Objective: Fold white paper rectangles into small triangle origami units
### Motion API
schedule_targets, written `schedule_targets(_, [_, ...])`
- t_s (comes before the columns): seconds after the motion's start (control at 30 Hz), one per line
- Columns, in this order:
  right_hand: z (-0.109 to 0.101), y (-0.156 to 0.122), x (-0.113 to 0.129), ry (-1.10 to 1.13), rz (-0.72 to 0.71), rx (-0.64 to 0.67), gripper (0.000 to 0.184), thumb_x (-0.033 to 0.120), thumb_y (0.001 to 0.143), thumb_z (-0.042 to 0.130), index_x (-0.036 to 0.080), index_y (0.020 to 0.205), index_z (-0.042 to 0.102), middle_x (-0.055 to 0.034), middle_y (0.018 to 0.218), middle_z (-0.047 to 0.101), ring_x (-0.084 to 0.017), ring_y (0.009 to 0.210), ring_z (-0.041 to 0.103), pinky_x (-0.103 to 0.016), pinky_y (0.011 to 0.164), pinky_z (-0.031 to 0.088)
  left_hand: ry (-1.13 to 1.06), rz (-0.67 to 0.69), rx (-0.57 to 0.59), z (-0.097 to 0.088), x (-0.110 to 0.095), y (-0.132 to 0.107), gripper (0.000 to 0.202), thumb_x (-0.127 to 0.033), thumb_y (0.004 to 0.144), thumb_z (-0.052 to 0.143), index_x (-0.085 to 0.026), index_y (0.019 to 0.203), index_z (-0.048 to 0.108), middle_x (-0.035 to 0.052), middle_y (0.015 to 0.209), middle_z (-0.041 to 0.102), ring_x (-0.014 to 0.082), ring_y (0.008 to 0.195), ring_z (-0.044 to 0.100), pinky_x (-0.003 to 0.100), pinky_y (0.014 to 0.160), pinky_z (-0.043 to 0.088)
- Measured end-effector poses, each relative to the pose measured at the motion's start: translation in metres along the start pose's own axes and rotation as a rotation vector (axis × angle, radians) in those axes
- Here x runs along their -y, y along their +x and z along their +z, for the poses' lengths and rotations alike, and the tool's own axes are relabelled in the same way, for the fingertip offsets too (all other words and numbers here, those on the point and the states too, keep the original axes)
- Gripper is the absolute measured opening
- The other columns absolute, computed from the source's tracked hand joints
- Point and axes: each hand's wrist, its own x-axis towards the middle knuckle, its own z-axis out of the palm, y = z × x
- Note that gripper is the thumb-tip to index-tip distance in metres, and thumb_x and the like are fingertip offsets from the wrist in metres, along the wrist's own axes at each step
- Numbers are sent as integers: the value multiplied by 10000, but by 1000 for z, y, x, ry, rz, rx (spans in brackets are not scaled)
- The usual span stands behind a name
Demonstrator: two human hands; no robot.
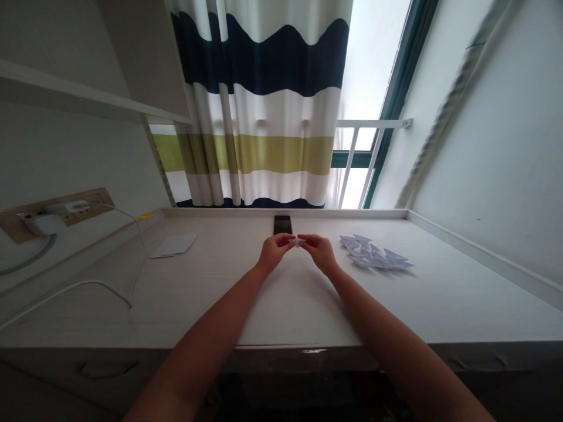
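Both my hands meet over the middle of the pale desk point(281, 305). My left hand point(273, 252) and my right hand point(320, 251) each pinch one end of a small folded white paper piece point(298, 241), held just above the desk. Fingers of both hands are closed on it. To the right lies a pile of several folded white paper triangles point(375, 256). A dark phone point(282, 224) lies flat just beyond my hands. Left of them rests a small stack of white paper sheets point(173, 246).
A white cable point(88, 286) runs across the left of the desk from a charger in a wall socket strip point(53, 215). A striped curtain point(264, 105) and a window with a white rail point(372, 124) stand behind the desk. Drawer handles show below the front edge.
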Motion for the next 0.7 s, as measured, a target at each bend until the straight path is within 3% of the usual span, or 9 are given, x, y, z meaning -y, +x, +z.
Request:
schedule_targets(0.17, [-1,0,-2,-61,-28,-9,216,295,635,656,194,824,680,-54,779,685,-200,731,628,-354,726,495,122,68,-44,-2,4,1,223,-281,605,669,-178,803,679,52,761,658,157,723,582,269,661,468])
schedule_targets(0.43, [-1,0,2,-131,-40,-29,171,317,648,638,204,767,687,-52,763,683,-199,714,621,-341,698,488,91,39,-41,0,0,2,207,-271,612,664,-157,783,686,50,688,652,138,613,570,264,606,461])
schedule_targets(0.7, [-2,-1,4,-170,-81,-30,153,338,660,618,224,731,692,-36,743,658,-177,685,594,-308,665,469,123,18,-64,-1,1,2,190,-303,594,677,-155,714,682,40,658,637,144,625,568,272,625,451])
